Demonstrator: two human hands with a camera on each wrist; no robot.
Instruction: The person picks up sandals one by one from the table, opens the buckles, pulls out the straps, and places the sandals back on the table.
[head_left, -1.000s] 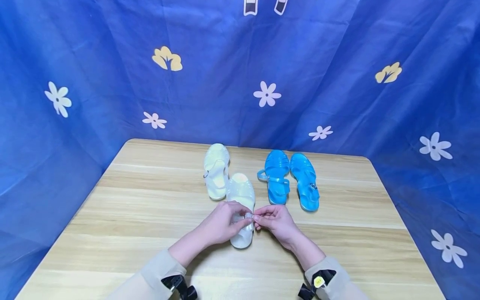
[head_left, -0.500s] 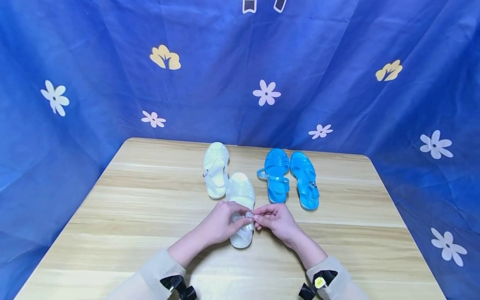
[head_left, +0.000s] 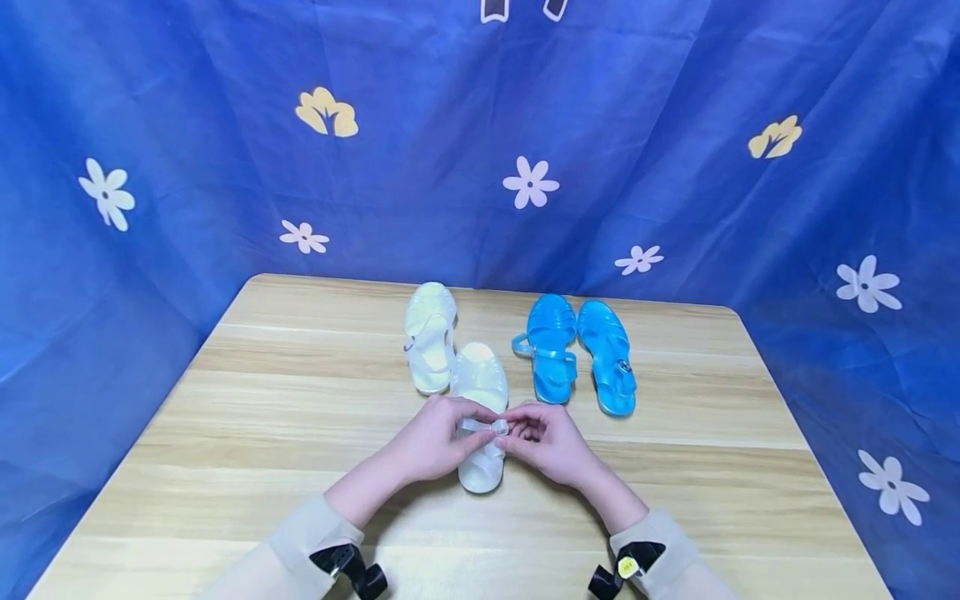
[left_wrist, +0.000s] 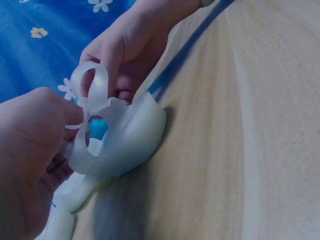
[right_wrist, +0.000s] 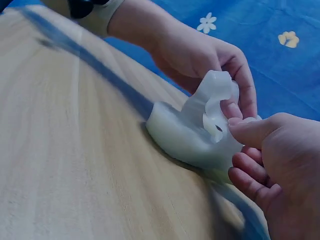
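A translucent white sandal (head_left: 480,379) lies toe-away on the table, below both hands. My left hand (head_left: 437,439) reaches over its heel part from the left and pinches the ankle strap (head_left: 477,426) between thumb and fingers. From the right, my right hand (head_left: 551,443) pinches the same strap near its end at the sandal's right side. In the left wrist view the strap stands up in a loop (left_wrist: 101,82) between the two hands. Fingers cover the strap's fastening, so its state is hidden. A second white sandal (head_left: 431,333) lies behind to the left.
Two blue sandals lie side by side at the back right: one (head_left: 552,333) with a strap sticking out leftward, the other (head_left: 606,354) with a round buckle at its right side. The wooden table (head_left: 262,417) meets a blue flowered curtain (head_left: 420,192) at the back.
My right thumb and fingers have moved slightly left, closer to the left fingertips. The strap now bends up into a loop between them. The head view has tilted slightly downward.
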